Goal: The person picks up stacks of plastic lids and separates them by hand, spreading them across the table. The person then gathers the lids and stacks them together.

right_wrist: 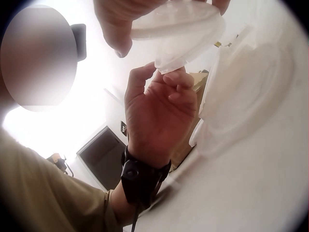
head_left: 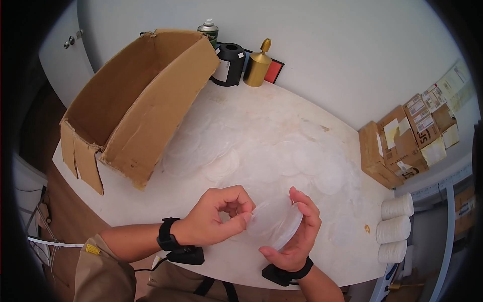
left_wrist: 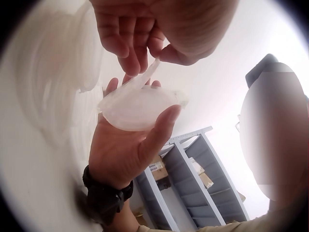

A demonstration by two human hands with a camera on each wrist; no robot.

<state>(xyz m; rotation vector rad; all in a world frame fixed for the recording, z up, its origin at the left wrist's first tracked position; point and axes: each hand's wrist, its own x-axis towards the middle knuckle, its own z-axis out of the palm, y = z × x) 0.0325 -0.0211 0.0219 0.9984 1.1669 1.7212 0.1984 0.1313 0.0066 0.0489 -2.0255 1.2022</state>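
Note:
Over the near part of the table, my right hand [head_left: 301,236] holds a small stack of translucent round plastic lids [head_left: 275,221] by their edges, thumb below and fingers along the far side. My left hand [head_left: 216,214] pinches the edge of one lid between thumb and forefinger. In the left wrist view that lid [left_wrist: 140,82] slants up, apart from the rest at its pinched side. The right wrist view shows the rims of the held lids [right_wrist: 181,24], with the left fingers [right_wrist: 176,79] at their lower edge. Many similar loose lids [head_left: 302,156] lie spread beyond my hands.
An open cardboard box [head_left: 156,110] stands at the left on the white table [head_left: 347,261]. Behind are a black container [head_left: 229,65], a brass-coloured canister [head_left: 257,69] and a spray can [head_left: 209,29]. Taped cartons [head_left: 402,136] and three white stacks [head_left: 393,229] line the right side.

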